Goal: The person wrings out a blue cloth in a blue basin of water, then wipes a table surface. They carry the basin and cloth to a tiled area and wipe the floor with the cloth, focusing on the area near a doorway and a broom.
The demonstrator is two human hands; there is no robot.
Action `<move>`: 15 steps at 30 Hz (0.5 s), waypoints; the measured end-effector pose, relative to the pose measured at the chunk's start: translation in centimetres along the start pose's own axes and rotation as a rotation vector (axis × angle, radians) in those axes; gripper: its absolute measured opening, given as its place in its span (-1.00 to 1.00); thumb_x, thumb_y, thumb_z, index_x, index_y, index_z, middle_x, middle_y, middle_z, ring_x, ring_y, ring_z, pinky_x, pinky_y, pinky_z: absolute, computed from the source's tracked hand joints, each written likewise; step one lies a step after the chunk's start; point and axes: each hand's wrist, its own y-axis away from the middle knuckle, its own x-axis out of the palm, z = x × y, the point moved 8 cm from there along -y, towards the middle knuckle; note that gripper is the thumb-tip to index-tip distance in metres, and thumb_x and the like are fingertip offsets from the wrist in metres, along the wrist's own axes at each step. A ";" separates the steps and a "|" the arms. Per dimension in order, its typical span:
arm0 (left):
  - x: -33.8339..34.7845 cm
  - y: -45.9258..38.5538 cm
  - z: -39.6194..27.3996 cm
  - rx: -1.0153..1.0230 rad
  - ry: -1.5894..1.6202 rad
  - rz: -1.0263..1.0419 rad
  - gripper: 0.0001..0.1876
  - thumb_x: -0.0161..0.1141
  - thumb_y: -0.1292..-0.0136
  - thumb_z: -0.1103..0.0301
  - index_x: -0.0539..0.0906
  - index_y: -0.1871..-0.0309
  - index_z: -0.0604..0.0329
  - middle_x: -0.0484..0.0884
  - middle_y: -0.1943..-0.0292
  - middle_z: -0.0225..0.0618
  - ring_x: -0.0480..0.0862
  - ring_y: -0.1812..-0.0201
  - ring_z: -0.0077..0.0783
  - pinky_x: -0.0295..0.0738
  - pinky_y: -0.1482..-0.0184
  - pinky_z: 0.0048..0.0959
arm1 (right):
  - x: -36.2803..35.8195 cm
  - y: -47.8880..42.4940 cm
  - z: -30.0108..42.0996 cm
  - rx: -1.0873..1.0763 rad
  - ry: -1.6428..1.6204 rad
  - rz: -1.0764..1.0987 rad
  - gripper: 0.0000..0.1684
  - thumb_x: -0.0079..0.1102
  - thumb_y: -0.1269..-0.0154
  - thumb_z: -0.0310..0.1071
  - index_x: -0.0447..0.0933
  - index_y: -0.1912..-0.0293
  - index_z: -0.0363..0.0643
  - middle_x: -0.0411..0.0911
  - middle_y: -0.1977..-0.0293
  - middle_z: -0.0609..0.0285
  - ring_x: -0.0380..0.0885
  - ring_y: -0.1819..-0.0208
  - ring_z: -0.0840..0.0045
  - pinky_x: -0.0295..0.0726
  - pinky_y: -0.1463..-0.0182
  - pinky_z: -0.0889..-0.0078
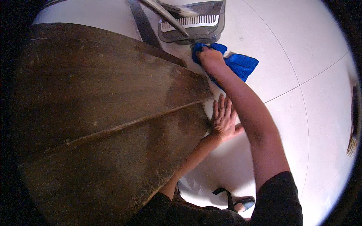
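Note:
My right hand (212,58) grips a blue cloth (244,65) bunched beneath its fingers, low over the white tiled floor (282,118), close to a grey plastic tray (195,38). Part of the cloth spreads out to the right of the wrist. My left hand (224,121) holds nothing; palm down and fingers spread, it appears to lean on the floor beside the pointed end of a large brown wooden piece (113,93). A pale raised seam divides that wooden surface in two. My left forearm runs along its right edge.
In the tray lie a white toothed strip (190,23) and a paintbrush (183,11) with pale bristles. A grey bar (167,17) slants across the tray. A dark flat strip (145,26) passes beside it. A shoe (246,202) shows at the bottom.

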 end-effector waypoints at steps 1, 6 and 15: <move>-0.4 -0.1 -0.6 0.071 -0.042 -0.113 0.09 0.18 -0.10 -0.26 0.01 -0.53 0.27 -0.21 -0.52 0.27 -0.26 -0.52 0.37 -0.38 -0.43 0.35 | 0.4 -1.1 0.4 0.016 -0.021 0.029 -0.60 0.14 -0.18 -0.44 0.64 -0.02 0.07 0.57 0.03 -0.02 0.63 0.04 0.11 0.66 0.11 0.11; 2.7 -1.3 -1.3 -0.007 -0.016 0.304 0.09 0.15 -0.13 -0.29 -0.03 -0.54 0.27 -0.24 -0.52 0.27 -0.31 -0.52 0.37 -0.42 -0.43 0.34 | 5.3 -1.4 -2.1 -0.108 -0.145 0.237 -0.53 0.14 -0.17 -0.44 0.62 -0.08 0.15 0.57 -0.01 0.00 0.63 0.01 0.12 0.66 0.06 0.15; 1.9 -0.8 -0.6 -0.084 -0.101 0.586 0.02 0.08 -0.16 -0.31 0.11 -0.52 0.24 -0.16 -0.53 0.25 -0.31 -0.53 0.34 -0.45 -0.44 0.33 | 3.1 -3.2 0.3 -0.054 0.141 0.374 -0.57 0.11 -0.23 -0.41 0.61 -0.07 0.20 0.58 -0.06 0.12 0.64 -0.02 0.18 0.67 0.04 0.17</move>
